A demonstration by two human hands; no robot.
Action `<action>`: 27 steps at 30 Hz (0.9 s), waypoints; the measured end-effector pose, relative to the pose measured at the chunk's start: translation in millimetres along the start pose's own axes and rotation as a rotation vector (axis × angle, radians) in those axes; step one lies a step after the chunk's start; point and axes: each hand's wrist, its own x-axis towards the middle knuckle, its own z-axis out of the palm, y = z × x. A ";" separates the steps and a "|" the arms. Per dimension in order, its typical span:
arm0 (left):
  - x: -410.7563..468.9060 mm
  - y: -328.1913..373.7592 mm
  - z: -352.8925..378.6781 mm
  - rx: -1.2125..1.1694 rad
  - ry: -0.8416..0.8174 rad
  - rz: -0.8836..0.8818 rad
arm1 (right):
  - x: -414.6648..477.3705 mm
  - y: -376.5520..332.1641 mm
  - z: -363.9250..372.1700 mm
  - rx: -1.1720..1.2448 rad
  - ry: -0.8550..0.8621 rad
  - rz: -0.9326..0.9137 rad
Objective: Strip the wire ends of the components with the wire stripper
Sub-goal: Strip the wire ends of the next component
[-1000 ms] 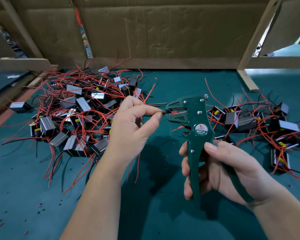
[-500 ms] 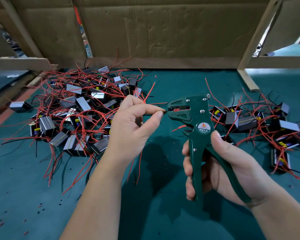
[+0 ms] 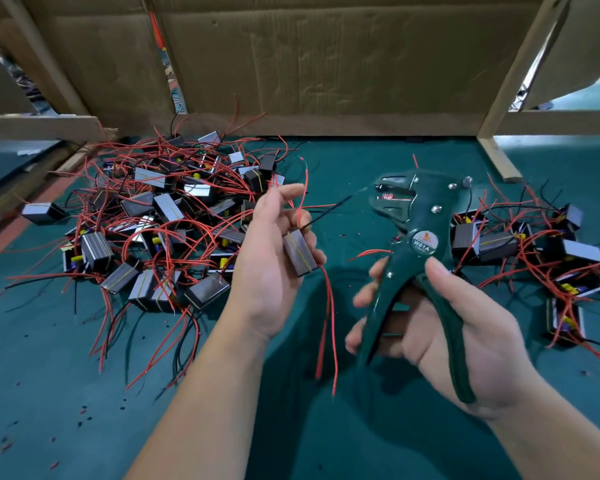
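Note:
My left hand [image 3: 269, 268] holds a small dark block component [image 3: 300, 252] in its fingers, palm turned up. A black wire [image 3: 328, 211] sticks out from the hand toward the right, and red wires [image 3: 329, 323] hang down from the component. My right hand [image 3: 458, 327] grips the handles of the green wire stripper [image 3: 416, 237], whose jaws [image 3: 383, 197] point left. The black wire's tip lies just left of the jaws, apart from them. The handles are spread.
A large pile of components with red and black wires [image 3: 160, 220] covers the green table at the left. A smaller pile [image 3: 541, 244] lies at the right. Cardboard walls and a wooden frame [image 3: 499, 161] close off the back. Insulation bits dot the mat.
My left hand pulled the wire out of the stripper jaws and turned palm up, showing the component. The stripper handles opened wider and the tool shifted right.

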 end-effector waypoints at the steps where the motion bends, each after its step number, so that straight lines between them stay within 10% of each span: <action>1: -0.6 -0.5 2.1 -0.054 0.009 -0.020 | 0.3 -0.3 -0.1 0.046 -0.015 0.012; 12: -4.5 -15.5 14.0 -0.068 -0.055 -0.086 | -1.5 8.0 4.3 0.236 -0.221 0.108; 20: -2.2 -19.4 -2.9 0.734 0.276 0.323 | 2.4 -6.8 -9.0 -0.021 0.260 -0.411; 27: -4.2 -23.6 -13.8 1.560 0.439 0.129 | 2.4 -15.0 -19.1 0.105 0.235 -0.208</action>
